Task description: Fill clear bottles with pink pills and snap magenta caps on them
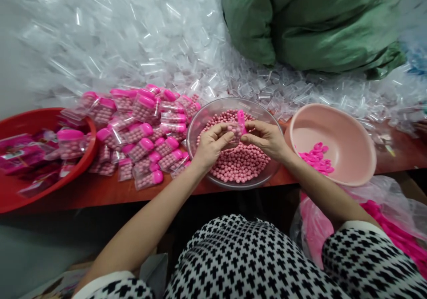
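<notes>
My left hand [213,144] is closed round a small clear container [234,132] with pink beads in it, held above a clear bowl [194,167] of pink beads [238,165]. Pinched in my right hand [263,139] is a bright pink cap [241,120], upright at the right end of the container. The cap and the container seem to touch; the fingers partly hide where they meet. Left of the bowl lies a pile of bead-filled containers with pink caps [140,132]. To the right, a light pink basin [350,145] holds loose pink caps [316,159].
A big heap of clear, unfilled containers [116,36] spreads along the back, with a green sack [316,27] on it. At the left edge stands a red basin [76,172] with pink packages. A plastic bag of pink pieces [393,228] is at lower right.
</notes>
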`<state>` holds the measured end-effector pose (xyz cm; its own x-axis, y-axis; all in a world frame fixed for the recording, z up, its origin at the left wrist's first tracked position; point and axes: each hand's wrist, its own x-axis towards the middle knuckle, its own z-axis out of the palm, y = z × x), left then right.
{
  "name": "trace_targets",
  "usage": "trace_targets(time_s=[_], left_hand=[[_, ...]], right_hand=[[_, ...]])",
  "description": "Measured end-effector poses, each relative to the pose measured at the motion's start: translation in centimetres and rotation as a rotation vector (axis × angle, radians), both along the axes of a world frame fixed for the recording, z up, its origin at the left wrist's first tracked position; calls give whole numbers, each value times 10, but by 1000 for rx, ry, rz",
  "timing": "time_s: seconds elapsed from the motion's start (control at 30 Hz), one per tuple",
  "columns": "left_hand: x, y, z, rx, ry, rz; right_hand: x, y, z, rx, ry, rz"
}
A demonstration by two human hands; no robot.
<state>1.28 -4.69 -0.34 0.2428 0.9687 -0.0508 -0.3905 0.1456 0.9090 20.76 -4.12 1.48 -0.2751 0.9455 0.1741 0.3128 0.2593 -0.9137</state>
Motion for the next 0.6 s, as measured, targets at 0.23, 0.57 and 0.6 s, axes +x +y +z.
trace_targets(time_s=[0.23,0.57,0.6], left_hand=[[2,-6,1,145,195,16],[-1,-13,-1,496,535,168],[-1,-14,-1,545,550,155]], right_hand=[[11,8,32,337,-269,74],[8,-4,31,576,-518,227],[9,-6,30,588,-514,241]])
